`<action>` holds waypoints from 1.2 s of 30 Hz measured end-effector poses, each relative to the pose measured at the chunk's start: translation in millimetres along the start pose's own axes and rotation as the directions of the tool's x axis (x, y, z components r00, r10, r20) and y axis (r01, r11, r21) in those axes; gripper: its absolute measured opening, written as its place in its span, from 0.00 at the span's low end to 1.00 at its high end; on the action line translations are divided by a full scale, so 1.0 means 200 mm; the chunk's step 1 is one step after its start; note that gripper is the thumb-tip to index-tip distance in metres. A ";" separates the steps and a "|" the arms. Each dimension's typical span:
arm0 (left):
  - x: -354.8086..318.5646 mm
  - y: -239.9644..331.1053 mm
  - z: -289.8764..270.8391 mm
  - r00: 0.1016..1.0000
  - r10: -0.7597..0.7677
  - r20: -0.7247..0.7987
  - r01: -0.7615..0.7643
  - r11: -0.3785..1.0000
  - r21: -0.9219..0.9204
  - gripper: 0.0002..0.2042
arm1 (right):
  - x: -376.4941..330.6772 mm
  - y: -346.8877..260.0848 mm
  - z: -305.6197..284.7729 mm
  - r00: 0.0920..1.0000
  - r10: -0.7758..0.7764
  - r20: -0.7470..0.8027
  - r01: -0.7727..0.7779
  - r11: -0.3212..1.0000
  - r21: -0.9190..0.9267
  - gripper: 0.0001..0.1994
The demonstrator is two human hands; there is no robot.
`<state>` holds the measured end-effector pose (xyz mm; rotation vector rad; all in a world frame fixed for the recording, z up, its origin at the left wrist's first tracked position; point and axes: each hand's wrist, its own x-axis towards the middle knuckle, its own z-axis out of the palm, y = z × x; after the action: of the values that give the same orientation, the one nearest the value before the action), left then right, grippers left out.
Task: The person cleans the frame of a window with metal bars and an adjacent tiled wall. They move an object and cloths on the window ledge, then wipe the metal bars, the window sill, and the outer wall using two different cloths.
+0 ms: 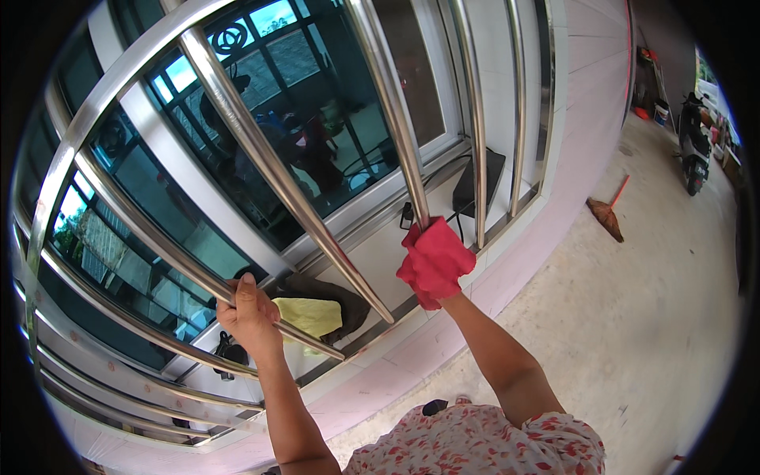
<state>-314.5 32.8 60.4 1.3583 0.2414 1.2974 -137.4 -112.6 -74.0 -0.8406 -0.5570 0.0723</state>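
My left hand (250, 317) is closed around a shiny metal bar (170, 247) of a window grille, near the bar's lower end, with the thumb on top. A red cloth (437, 260) is bunched in my right hand (453, 296) and wrapped about the foot of another metal bar (396, 111). The cloth hides most of the right fingers. Just behind the left-held bar, a yellow cloth (313, 317) lies on the sill over a dark curved object (355, 307).
Behind the bars are dark reflective window panes (317, 119). On the sill sit a black box (478, 184) with a cable and a small black device (229, 355). A broom head (606, 218) lies on the concrete floor to the right; a scooter (693, 146) stands farther off.
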 end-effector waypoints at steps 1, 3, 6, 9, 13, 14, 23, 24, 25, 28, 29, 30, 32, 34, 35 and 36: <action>0.00 0.00 0.00 1.000 -0.005 -0.002 0.005 1.000 -0.010 0.10 | -0.04 -0.04 0.00 0.995 0.093 0.028 -0.096 0.972 0.214 0.16; 0.00 -0.01 0.00 1.000 -0.004 0.008 0.004 1.000 -0.005 0.10 | -0.06 0.04 -0.07 0.987 0.150 0.055 -0.160 0.944 0.290 0.16; 0.00 0.00 0.00 1.000 -0.004 0.006 0.004 1.000 -0.011 0.10 | -0.07 0.10 -0.19 0.985 0.172 -0.035 -0.156 0.951 0.267 0.17; 0.00 0.02 0.00 1.000 0.015 -0.006 -0.015 1.000 -0.027 0.11 | -0.10 0.14 -0.34 0.968 0.125 -0.215 -0.085 0.978 0.188 0.18; 0.00 -0.01 0.01 1.000 0.026 -0.016 -0.027 0.999 -0.035 0.10 | 0.00 0.08 -0.59 0.908 -0.042 -0.416 0.087 0.992 0.089 0.19; 0.00 -0.01 0.01 1.000 0.017 -0.013 -0.017 1.000 -0.023 0.11 | 0.07 0.02 -0.63 0.893 -0.115 -0.436 0.152 0.987 0.050 0.20; 0.00 -0.01 0.02 0.999 0.042 -0.011 -0.041 0.999 0.031 0.11 | 0.75 -0.66 -0.28 0.799 -0.600 -0.032 0.448 0.631 -0.633 0.21; 0.00 -0.01 0.02 0.999 0.047 -0.020 -0.046 0.999 0.026 0.11 | 0.81 -0.67 -0.24 0.814 -0.581 0.018 0.436 0.589 -0.680 0.21; 0.00 -0.01 0.01 0.998 0.050 -0.029 -0.049 0.999 0.022 0.11 | 0.85 -0.66 -0.21 0.835 -0.548 0.052 0.409 0.554 -0.725 0.21; -0.01 -0.01 0.01 0.998 0.045 -0.044 -0.045 0.999 0.012 0.11 | 0.88 -0.57 -0.16 0.897 -0.429 0.105 0.318 0.462 -0.828 0.21; -0.01 -0.02 0.01 0.998 0.040 -0.044 -0.040 0.999 0.009 0.11 | 0.86 -0.54 -0.18 0.912 -0.397 0.101 0.291 0.457 -0.841 0.21; -0.01 -0.02 0.00 0.998 0.047 -0.037 -0.047 0.999 0.010 0.11 | 0.84 -0.53 -0.20 0.926 -0.365 0.093 0.266 0.460 -0.847 0.22; -0.01 -0.03 -0.02 0.998 0.052 -0.034 -0.052 0.999 0.011 0.11 | 0.78 -0.47 -0.24 0.949 -0.307 0.073 0.217 0.468 -0.857 0.22; -0.01 -0.05 -0.01 0.998 0.043 -0.047 -0.043 0.999 0.003 0.10 | 0.72 -0.40 -0.31 0.960 -0.273 0.056 0.185 0.475 -0.861 0.22; 0.00 -0.06 -0.01 0.999 0.038 -0.039 -0.039 0.999 -0.005 0.10 | 0.68 -0.38 -0.35 0.961 -0.270 0.054 0.182 0.475 -0.861 0.22; 0.00 -0.07 -0.01 0.999 0.033 -0.029 -0.033 0.999 -0.013 0.09 | 0.63 -0.31 -0.41 0.925 -0.353 0.142 0.298 0.439 -0.848 0.21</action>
<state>-308.2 37.4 48.2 1.3380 0.2303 1.3442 1.1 -175.5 -17.6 -1.7062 -0.6991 -0.6645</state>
